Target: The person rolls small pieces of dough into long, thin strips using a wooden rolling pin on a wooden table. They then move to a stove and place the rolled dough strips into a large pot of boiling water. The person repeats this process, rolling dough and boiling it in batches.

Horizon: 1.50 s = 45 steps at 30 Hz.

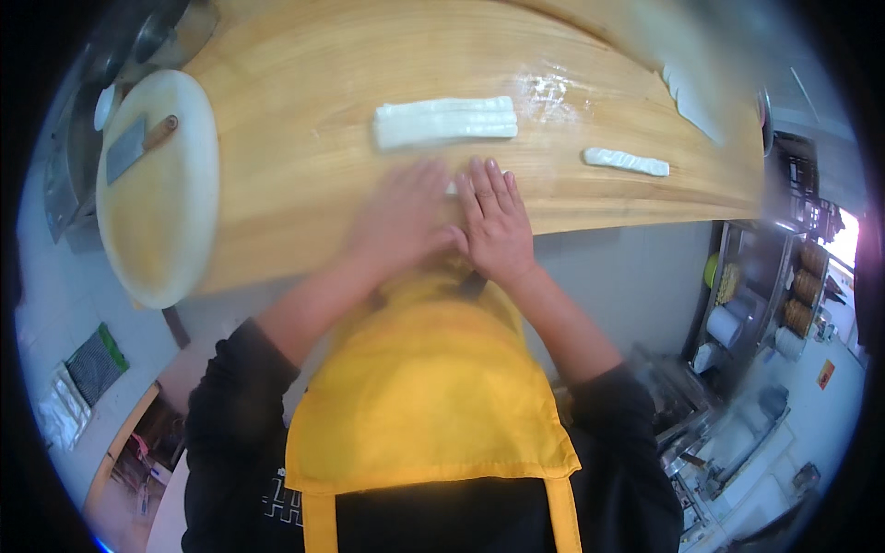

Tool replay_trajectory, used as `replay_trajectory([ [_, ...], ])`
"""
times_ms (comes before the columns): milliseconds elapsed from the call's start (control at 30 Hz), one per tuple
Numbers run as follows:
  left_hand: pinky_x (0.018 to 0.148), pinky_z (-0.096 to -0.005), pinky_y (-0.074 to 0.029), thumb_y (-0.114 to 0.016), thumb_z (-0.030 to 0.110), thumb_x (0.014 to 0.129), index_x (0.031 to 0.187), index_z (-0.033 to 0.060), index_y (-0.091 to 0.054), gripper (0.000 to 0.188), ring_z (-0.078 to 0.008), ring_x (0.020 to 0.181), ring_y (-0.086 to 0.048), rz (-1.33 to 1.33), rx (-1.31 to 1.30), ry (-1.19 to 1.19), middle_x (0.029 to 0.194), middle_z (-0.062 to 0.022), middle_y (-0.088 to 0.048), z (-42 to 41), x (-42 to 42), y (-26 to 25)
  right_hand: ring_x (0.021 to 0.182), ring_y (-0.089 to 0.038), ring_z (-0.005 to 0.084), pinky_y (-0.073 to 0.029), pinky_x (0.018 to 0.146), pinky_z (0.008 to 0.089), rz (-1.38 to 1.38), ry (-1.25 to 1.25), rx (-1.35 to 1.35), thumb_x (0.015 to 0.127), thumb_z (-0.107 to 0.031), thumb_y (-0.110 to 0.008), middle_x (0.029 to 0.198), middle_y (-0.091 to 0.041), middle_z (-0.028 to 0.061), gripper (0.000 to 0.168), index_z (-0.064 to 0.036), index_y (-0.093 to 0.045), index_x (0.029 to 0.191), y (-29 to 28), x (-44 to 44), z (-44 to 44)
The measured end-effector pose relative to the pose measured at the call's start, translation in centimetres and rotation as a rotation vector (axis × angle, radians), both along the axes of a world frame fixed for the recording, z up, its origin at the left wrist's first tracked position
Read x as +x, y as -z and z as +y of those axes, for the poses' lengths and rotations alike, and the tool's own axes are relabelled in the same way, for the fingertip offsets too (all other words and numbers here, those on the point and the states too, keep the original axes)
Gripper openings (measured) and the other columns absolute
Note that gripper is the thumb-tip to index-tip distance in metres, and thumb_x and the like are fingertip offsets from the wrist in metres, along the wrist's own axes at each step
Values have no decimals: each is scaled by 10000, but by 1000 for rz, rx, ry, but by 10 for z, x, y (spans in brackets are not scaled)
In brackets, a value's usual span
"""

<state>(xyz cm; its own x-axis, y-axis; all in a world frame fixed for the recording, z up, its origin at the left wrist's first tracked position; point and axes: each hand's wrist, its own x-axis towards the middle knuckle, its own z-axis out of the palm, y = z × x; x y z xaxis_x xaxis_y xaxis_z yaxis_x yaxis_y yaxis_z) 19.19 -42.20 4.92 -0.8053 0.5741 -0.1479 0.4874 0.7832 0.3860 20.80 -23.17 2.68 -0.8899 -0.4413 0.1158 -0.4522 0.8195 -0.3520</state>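
Observation:
On the wooden worktop (290, 159), my left hand (408, 214) lies flat near the front edge, blurred by motion. Beside it my right hand (494, 214) rests palm down, fingers pointing away from me. A small bit of white dough (451, 188) shows between the hands; the rest of that piece is hidden under them. Just beyond my fingers lie several white dough strips (446, 121) side by side, forming a block. Farther right is a separate short dough strip (626, 162). A shiny wet-looking patch marks the wood behind it.
A round cutting board (162, 242) stands at the left with a cleaver (135, 146) on it. Metal bowls crowd the far left corner. White sheeting (691, 104) covers something at the far right. A metal rack (733, 297) with containers stands right of the worktop.

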Motion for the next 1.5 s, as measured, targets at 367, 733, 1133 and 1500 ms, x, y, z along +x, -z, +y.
replay_trajectory([
  [367, 1134, -483, -248, -506, 515, 896, 1430, 2, -372, 752, -325, 1397, -306, -24, -139, 50, 1507, -165, -332, 4, -5, -25, 1368, -325, 399, -250, 1121, 526, -53, -11, 65, 870, -425, -586, 1475, -369, 196, 650, -41, -465, 1380, -16, -1, -1],
  [733, 1119, -469, -292, -550, 353, 904, 1385, -8, -432, 613, -368, 1366, -352, -85, 222, -61, 1445, -194, -419, -20, -19, 19, 1223, -515, 358, -400, 1025, 464, 65, 161, -108, 856, -325, -641, 1321, -539, 198, 510, -34, -563, 1268, -11, -24, 9],
  [1133, 793, -421, -479, -662, 108, 713, 1032, 32, -640, 328, -341, 934, -593, -389, 9, 429, 1011, -174, -608, 65, -190, -22, 809, -642, 218, -507, 727, 324, -344, 869, -590, 774, -158, -746, 901, -665, 136, 329, 4, -578, 1005, -15, -90, -5],
  [1500, 763, -315, -519, -689, 138, 833, 1088, 27, -607, 290, -177, 895, -625, -765, 917, -335, 992, -64, -637, -48, -194, -13, 743, -548, 110, -465, 683, 252, -505, 659, -1339, 844, 16, -651, 851, -585, 24, 207, -17, -571, 1032, -31, -109, -9],
])
